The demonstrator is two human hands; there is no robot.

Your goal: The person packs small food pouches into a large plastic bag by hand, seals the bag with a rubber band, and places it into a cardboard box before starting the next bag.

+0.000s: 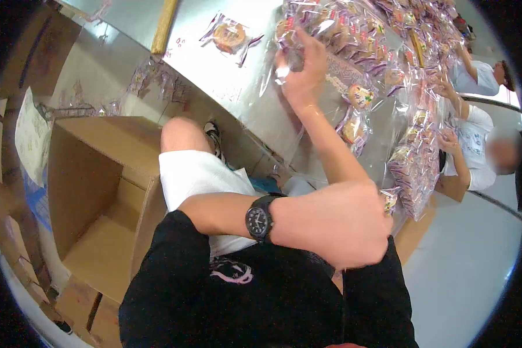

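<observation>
My left hand point(336, 226), with a black watch point(258, 219) at the wrist, crosses over my right arm. Its fingers curl down and away, so what they hold, if anything, is hidden. A wrapped cookie point(390, 199) shows just beyond its knuckles. Farther up, over the metal table point(220, 81), my right hand point(308, 72) has thumb and fingers bent around a shiny clear-wrapped cookie point(294, 57), partly blurred. Beside that hand lie a wrapped cookie with coloured bits point(360, 96) and another point(354, 129) on clear plastic.
Many wrapped cookies point(359, 37) are heaped at the table's far side. One wrapped cookie point(229, 36) lies apart, near a wooden strip point(164, 26). A filled clear bag point(414, 174) stands at right. An open cardboard box point(101, 197) is at left. Co-workers point(475, 136) work opposite.
</observation>
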